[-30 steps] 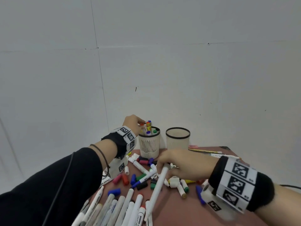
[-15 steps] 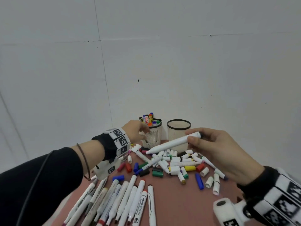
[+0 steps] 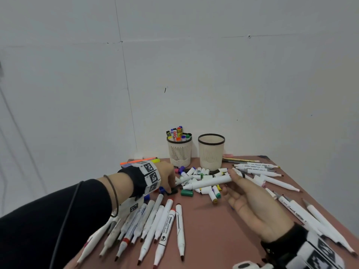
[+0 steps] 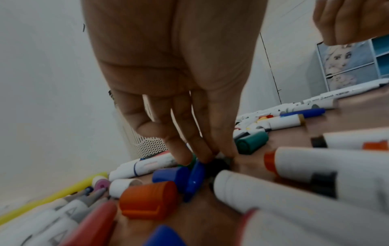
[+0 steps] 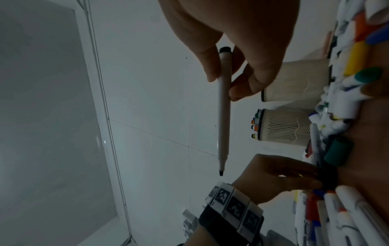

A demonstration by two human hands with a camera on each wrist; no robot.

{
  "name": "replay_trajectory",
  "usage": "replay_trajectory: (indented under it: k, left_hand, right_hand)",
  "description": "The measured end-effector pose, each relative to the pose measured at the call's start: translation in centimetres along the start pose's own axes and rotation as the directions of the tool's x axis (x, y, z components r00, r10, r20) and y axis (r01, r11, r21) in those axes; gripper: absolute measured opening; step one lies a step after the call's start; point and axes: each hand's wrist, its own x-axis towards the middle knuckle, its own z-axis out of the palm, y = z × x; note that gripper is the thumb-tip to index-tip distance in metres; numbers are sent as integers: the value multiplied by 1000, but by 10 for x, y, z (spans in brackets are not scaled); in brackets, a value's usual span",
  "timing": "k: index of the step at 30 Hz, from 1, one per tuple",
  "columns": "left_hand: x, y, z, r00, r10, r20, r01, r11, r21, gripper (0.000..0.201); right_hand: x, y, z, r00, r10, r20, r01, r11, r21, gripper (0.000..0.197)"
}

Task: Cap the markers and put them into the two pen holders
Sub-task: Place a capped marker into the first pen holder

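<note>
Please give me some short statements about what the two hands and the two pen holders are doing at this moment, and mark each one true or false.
1. The right hand holds a white uncapped marker with a black tip. True.
2. Both cream mesh pen holders contain markers. False: the left pen holder has markers, but none show in the right pen holder.
3. The left hand reaches down to a black cap on the brown table. True.
4. The held marker is standing in a holder. False: it is in the air above the loose caps.
5. A dark green cap lies on the table. True.
</note>
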Motion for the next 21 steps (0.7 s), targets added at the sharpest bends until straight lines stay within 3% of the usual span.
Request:
replay_trajectory:
  k: [10,12,16,21]
  left_hand:
    - [1,12,-4,997,-64,39,62,997,55,36]
    - [-4,11,-7,998,-54,-14,54,998,32,33]
    - [-18,7,-11,988,-48,-148,26,989,-149,24]
    - [-54,12,-21,936,-13,-351,-120,927,-354,17]
  right_hand:
    - [-7,1,-4,997,38,-67,-36,999,27,11]
    - [-9,0,-6,996,42,-80,-39,998,39,19]
    - [-13,0,-10,999,-8,-40,12,996,86,18]
    - [-27,0,-9,994,-102,27,99,989,114,23]
